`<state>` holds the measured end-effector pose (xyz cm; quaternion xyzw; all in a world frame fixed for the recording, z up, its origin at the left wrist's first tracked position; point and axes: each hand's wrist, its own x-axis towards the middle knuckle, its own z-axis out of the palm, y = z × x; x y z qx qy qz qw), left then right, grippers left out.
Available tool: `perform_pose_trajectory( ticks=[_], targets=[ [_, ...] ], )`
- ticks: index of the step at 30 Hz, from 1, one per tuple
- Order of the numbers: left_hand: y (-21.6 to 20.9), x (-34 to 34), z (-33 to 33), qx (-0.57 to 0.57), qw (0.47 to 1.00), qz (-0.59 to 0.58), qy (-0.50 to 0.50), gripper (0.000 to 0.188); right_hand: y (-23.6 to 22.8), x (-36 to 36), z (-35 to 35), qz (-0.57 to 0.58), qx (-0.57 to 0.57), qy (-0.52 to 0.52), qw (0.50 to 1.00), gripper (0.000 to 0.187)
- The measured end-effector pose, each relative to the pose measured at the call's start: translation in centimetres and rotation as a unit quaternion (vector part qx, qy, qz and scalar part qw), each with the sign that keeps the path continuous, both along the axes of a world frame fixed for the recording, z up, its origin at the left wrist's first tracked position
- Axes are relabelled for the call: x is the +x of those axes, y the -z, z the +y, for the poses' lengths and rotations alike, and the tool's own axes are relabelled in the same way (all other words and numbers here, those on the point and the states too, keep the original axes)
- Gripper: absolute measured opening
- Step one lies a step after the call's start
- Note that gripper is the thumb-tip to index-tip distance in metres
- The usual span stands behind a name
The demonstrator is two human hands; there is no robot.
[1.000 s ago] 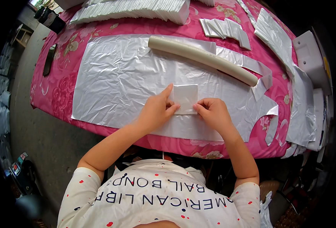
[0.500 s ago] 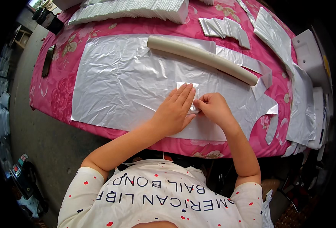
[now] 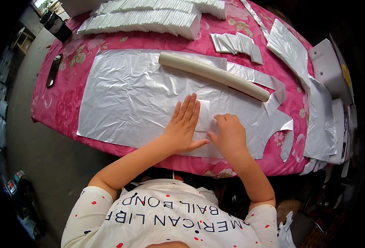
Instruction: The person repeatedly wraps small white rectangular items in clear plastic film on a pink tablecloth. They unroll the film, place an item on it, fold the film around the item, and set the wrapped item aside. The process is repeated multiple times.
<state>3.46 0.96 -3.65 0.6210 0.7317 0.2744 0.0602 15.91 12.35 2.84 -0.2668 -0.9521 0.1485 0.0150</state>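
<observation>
A small folded square of white plastic film (image 3: 204, 115) lies on a large silvery-white plastic sheet (image 3: 120, 91). My left hand (image 3: 183, 126) rests flat with stretched fingers, covering the square's left part. Just right of the square is my right hand (image 3: 230, 134). Its fingers are bent, its thumb stands apart from them, and nothing shows between them. A long beige tube (image 3: 213, 76) lies across the sheet beyond both hands.
A pink floral cloth covers the table (image 3: 68, 107). At the back are long rows of folded white pieces (image 3: 149, 21) and a smaller fanned pile (image 3: 237, 43). A phone (image 3: 53, 70) and dark jar (image 3: 55, 25) lie left. More plastic film (image 3: 321, 120) and white foam boxes (image 3: 331, 68) stand right.
My right finger and thumb have parted from the square's right edge, where they were pinching. My left hand has slid left, showing more of the square, which looks flatter. The whole view has shifted slightly.
</observation>
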Motion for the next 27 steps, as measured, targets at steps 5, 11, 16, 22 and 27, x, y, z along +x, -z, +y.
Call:
perform_pose_trajectory(
  ticks=[5, 11, 16, 22, 27],
  targets=[
    [-2.2, -0.5, -6.6, 0.025, 0.937, -0.342, -0.067, 0.049, 4.4, -3.9, 1.2, 0.139, 0.035, -0.162, 0.976, 0.053],
    [-2.4, -0.7, -15.8, -0.18, 0.646, -0.715, -0.196, 0.027, 5.8, -6.4, -5.4, 0.097, -0.057, -0.174, 0.978, 0.063],
    [-0.5, 1.3, -17.8, -0.113, 0.641, -0.696, -0.305, 0.019, 5.6, -5.3, -13.2, 0.102, -0.242, -0.287, 0.921, 0.057],
    [-6.7, -0.3, -14.4, -0.225, 0.881, -0.377, -0.174, 0.011, 4.5, -4.4, -7.9, 0.124, -0.216, -0.419, 0.873, 0.022],
    [-5.5, -1.3, -13.8, -0.047, 0.94, -0.307, -0.142, 0.031, 1.5, -3.8, 3.6, 0.262, -0.236, -0.223, 0.909, 0.013]
  ],
)
